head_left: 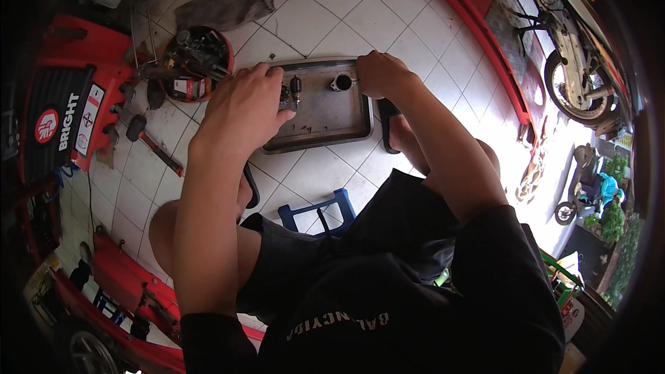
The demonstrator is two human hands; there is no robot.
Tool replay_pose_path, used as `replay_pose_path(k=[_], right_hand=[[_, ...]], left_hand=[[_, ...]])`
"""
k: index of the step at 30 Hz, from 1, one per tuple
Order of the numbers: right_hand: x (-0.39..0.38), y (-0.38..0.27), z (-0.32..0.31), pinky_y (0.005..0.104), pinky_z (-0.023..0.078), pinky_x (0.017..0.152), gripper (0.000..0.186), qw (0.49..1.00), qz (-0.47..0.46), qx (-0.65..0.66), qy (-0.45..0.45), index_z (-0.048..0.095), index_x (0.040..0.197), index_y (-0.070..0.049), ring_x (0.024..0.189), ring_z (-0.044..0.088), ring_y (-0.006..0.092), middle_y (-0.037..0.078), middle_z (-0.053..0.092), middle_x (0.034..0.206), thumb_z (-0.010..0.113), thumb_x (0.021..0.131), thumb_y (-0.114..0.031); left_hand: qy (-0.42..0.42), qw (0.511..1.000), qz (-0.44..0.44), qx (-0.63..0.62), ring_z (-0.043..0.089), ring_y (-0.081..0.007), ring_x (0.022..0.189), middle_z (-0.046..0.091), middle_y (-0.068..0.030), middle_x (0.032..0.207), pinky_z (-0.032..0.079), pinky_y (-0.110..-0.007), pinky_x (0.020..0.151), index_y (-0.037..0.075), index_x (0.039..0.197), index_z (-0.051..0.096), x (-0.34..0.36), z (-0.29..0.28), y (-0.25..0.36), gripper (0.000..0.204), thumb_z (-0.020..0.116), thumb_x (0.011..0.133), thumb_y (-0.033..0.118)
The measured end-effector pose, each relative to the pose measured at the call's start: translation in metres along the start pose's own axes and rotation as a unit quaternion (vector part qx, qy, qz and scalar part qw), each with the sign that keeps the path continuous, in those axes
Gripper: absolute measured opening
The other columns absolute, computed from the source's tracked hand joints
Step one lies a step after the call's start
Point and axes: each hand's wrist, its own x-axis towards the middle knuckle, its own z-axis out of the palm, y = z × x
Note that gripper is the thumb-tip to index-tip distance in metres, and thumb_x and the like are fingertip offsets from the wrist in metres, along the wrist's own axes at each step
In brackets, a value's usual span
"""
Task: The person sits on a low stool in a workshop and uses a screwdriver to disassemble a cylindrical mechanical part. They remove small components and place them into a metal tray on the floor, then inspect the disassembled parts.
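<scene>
A shallow rectangular metal tray (320, 143) lies in front of me over the tiled floor. My left hand (242, 105) grips its left side, with the thumb reaching over the inside and the other fingertips partly hidden. At the far right corner, my right hand (385, 76) is closed round the rim, its fingertips out of sight. Inside the tray sits a dark round metal part (341, 83) with an open bore, close to my right hand. A small slim metal part (296, 87) stands nearer my left hand. Several tiny screw-like pieces (308, 128) lie toward the near edge.
Left of the tray is a red basin (227, 47) full of metal parts. A hammer (154, 144) lies on the floor, near a red machine (66, 100). A dark cloth (225, 1) lies beyond. A blue stool (317, 212) is between my legs; a motorcycle (578, 62) stands far right.
</scene>
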Motion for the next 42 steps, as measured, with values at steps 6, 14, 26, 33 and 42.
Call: replay_pose_path(k=[6, 14, 26, 33, 42], right_hand=[[-0.002, -0.004, -0.005, 0.0415, 0.060, 0.090, 0.024, 1.000, 0.006, 0.000, -0.002, 0.077, 0.110, -0.005, 0.110, 0.072, 0.0306, 0.015, 0.075, 0.113, 0.070, 0.090, -0.018], [0.002, -0.005, -0.001, 0.0417, 0.060, 0.091, 0.027, 1.000, 0.008, 0.004, 0.000, 0.075, 0.114, -0.005, 0.110, 0.072, 0.0311, 0.015, 0.075, 0.114, 0.071, 0.090, -0.018], [0.012, 0.006, 0.004, 0.0419, 0.060, 0.091, 0.028, 0.999, 0.030, 0.005, -0.019, 0.075, 0.113, -0.007, 0.113, 0.071, 0.0312, 0.015, 0.074, 0.117, 0.070, 0.086, -0.011], [0.004, 0.008, 0.000, 0.0405, 0.058, 0.093, 0.030, 0.999, 0.026, -0.015, 0.012, 0.074, 0.115, -0.010, 0.114, 0.070, 0.0295, 0.012, 0.074, 0.118, 0.071, 0.085, -0.014], [0.004, 0.012, -0.004, 0.0413, 0.059, 0.091, 0.030, 0.999, 0.044, -0.002, -0.009, 0.075, 0.114, -0.009, 0.113, 0.071, 0.0297, 0.012, 0.075, 0.116, 0.072, 0.085, -0.014]], left_hand=[[0.000, 1.000, -0.002, 0.002, 0.061, -0.0358, 0.123, 0.061, -0.0173, 0.135, 0.051, -0.045, 0.103, -0.001, 0.136, 0.056, -0.003, -0.001, -0.001, 0.059, 0.079, 0.088, 0.024], [-0.007, 1.000, -0.004, -0.001, 0.061, -0.0362, 0.122, 0.061, -0.0178, 0.133, 0.051, -0.046, 0.103, -0.001, 0.134, 0.056, -0.004, -0.002, -0.004, 0.058, 0.079, 0.088, 0.026], [0.000, 1.000, -0.011, -0.003, 0.061, -0.0362, 0.124, 0.061, -0.0179, 0.135, 0.050, -0.046, 0.105, -0.001, 0.136, 0.056, -0.007, 0.000, -0.006, 0.060, 0.079, 0.087, 0.026], [0.006, 1.000, -0.007, -0.006, 0.062, -0.0371, 0.122, 0.062, -0.0189, 0.134, 0.051, -0.046, 0.103, -0.001, 0.135, 0.057, -0.008, 0.000, -0.007, 0.059, 0.080, 0.087, 0.025], [0.008, 1.000, -0.002, 0.000, 0.062, -0.0370, 0.121, 0.063, -0.0189, 0.132, 0.051, -0.046, 0.102, -0.001, 0.133, 0.057, -0.006, 0.000, -0.004, 0.058, 0.080, 0.087, 0.024]])
